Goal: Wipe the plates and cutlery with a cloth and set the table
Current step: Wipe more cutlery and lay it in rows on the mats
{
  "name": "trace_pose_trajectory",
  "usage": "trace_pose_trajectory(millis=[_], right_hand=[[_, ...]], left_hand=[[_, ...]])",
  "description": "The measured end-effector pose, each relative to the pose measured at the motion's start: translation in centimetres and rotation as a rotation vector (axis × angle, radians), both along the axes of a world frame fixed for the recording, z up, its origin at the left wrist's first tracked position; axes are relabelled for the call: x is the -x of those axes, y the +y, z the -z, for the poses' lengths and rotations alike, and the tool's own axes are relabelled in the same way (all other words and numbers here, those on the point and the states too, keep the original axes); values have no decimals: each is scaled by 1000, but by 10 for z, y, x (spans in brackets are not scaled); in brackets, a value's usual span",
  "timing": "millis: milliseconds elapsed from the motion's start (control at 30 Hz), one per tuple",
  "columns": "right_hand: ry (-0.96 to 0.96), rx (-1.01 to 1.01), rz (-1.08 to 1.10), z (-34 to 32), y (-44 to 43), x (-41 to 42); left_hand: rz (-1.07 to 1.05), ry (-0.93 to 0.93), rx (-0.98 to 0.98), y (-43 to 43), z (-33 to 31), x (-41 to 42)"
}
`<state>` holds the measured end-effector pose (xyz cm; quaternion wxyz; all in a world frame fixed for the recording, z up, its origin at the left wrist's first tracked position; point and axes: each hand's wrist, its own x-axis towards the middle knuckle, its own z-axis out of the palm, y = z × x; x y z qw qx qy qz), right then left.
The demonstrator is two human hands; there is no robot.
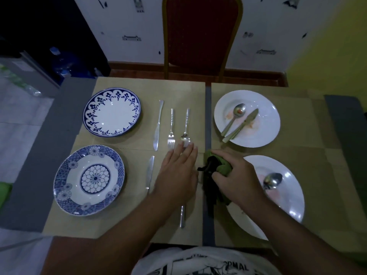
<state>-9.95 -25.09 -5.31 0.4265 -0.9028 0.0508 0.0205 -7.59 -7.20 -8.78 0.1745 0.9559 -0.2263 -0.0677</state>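
Two blue-patterned plates lie on the left, one far (112,112) and one near (89,179). Between the plates run a far knife (158,125), a fork (171,129), a spoon (185,128) and a near knife (150,173). My left hand (178,173) lies flat, fingers spread, over a piece of cutlery whose handle (182,216) sticks out below the palm. My right hand (234,175) grips a green and black cloth (213,187). On the right, a soiled white plate (247,118) holds a spoon and knife; a nearer white plate (286,195) holds a spoon (272,180).
Tan placemats (178,90) cover the grey table. A red-backed chair (200,36) stands at the far side. The table's left edge drops to a tiled floor with bottles (61,62). A green object (4,192) sits at the far left edge.
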Motion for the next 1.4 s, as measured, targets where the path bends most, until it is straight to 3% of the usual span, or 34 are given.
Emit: trace_pose_trajectory(millis=[233,333,433,533,967,1167,1333,1400], right_hand=[[36,-9,-41,-4,-95,50],[54,-15,-41,-1,-133,65],[69,-31,-42,-1,-160,75],[79,-50,-46,0,-177,84],[104,-84,-133,10,-194,97],[78,-30,-164,11,-196,101],[-75,158,-476,10,-175,106],[-138,252,-582,12,-164,103]], left_hand=[[-108,143,50,-88,-7,72],[-235,107,96,-126,3,101],[-420,303,61,-156,1,120],[-563,526,83,-174,2,132],[-735,719,255,-203,19,133],[-754,768,411,-192,0,136],[-804,999,848,-175,-18,137],[-782,1005,918,-166,-22,138]])
